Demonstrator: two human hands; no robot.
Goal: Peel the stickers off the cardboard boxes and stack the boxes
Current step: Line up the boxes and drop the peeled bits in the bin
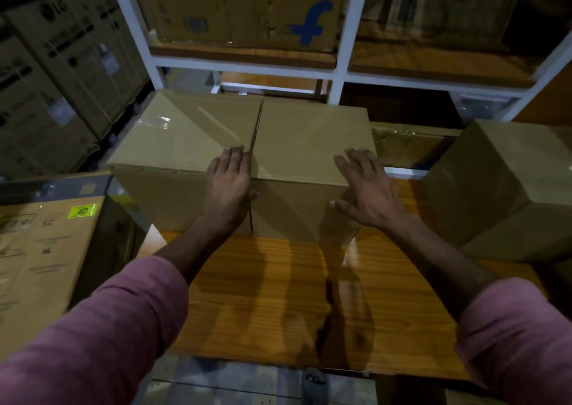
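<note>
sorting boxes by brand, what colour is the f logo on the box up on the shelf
Blue, printed on the brown shelf box; the logo shows best in the head view.

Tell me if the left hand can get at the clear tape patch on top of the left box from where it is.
Probably yes. The left hand rests open on the left box, and the bare box top between it and the tape patch holds nothing in the way.

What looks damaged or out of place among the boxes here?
The printed carton on the shelf has a creased, scuffed front. The two boxes under the left hand and right hand look sound.
</note>
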